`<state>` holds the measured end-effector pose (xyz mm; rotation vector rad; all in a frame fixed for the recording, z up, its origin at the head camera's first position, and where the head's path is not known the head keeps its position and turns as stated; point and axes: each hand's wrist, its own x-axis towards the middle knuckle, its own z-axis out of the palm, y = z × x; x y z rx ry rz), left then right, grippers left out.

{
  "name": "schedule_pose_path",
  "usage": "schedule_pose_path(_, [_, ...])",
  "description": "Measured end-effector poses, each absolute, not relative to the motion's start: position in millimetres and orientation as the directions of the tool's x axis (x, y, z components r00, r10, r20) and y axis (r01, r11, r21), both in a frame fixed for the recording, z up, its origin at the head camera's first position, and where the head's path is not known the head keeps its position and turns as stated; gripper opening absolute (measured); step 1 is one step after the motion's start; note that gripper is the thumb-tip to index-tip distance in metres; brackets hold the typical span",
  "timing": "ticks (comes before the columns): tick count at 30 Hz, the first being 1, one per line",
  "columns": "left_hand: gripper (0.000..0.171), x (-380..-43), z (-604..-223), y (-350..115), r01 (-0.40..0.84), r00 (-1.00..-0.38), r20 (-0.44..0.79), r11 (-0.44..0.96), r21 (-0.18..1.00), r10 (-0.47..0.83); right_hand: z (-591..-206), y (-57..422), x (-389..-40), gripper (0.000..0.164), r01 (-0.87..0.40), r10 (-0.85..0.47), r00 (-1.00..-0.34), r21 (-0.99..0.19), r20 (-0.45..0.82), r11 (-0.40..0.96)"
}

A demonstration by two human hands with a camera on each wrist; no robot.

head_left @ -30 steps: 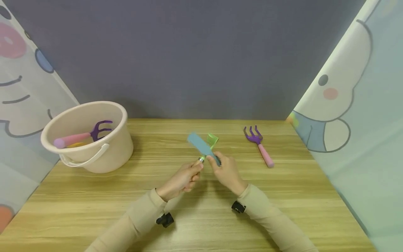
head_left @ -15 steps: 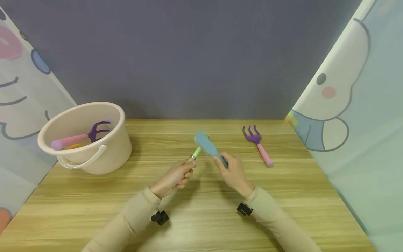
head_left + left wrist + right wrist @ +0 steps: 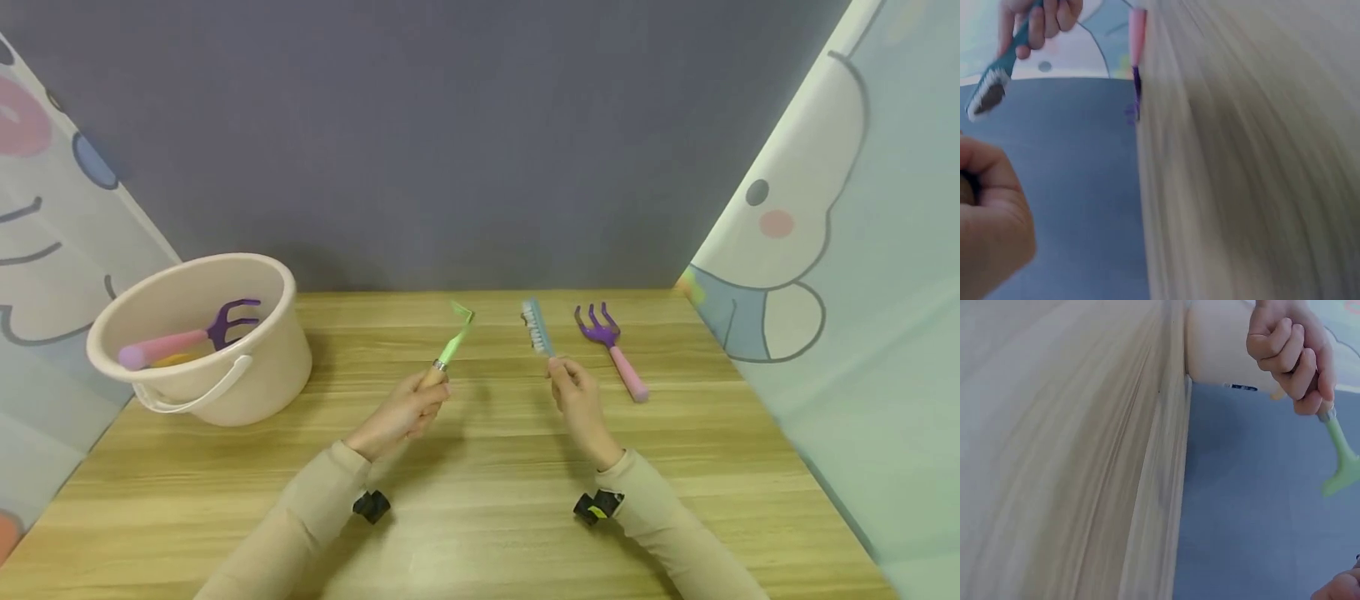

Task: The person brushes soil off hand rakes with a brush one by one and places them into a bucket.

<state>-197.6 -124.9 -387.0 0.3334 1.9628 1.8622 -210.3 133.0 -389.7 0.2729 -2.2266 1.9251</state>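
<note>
My left hand [image 3: 397, 417] grips the wooden handle of a small green hand rake [image 3: 453, 346], its head raised over the table; how its teeth look is too small to tell. In the right wrist view the rake [image 3: 1339, 453] shows a T-shaped head. Between the fingers and thumb of my right hand [image 3: 581, 408] is the handle of a blue brush [image 3: 542, 325]. White bristles face left. A dark patch shows among those bristles on the brush [image 3: 991, 94] in the left wrist view. Rake and brush are apart.
A cream bucket [image 3: 258, 375] stands at the left, holding a purple fork with a pink handle [image 3: 172, 342] and something yellow. Another purple fork [image 3: 615, 354] lies on the wooden table [image 3: 480, 517] at the right. A dark panel [image 3: 480, 150] rises behind.
Rake and brush, crossed one second ago, have moved apart: my left hand went left, my right hand went right. The brush has turned from showing its back to showing its bristles.
</note>
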Motion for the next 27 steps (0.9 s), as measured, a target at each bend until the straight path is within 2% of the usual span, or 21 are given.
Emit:
schedule_pose_path(6, [0.02,-208,-396,-131,-0.02,-0.863,-0.008,-0.019,1.0,0.505,-391,138,-215,0.029,-0.192,0.012,-0.981,-0.974,0.195,0.116])
schedule_pose_path(12, [0.009,-212,-401,-137,0.025,-0.806,0.115,-0.161,0.987,0.581,-391,140,-218,0.029,-0.173,0.02,-0.984,-0.983,0.174,0.067])
schedule_pose_path(20, [0.014,-212,-407,-143,-0.024,-0.731,0.231,-0.362,0.932,0.643,-393,142,-220,0.029,-0.139,0.008,-0.99,-0.989,0.139,0.05])
schedule_pose_path(27, [0.02,-211,-410,-144,0.085,-0.709,0.299,-0.343,0.935,0.639,-392,139,-217,0.029,-0.149,0.005,-0.989,-0.988,0.15,0.049])
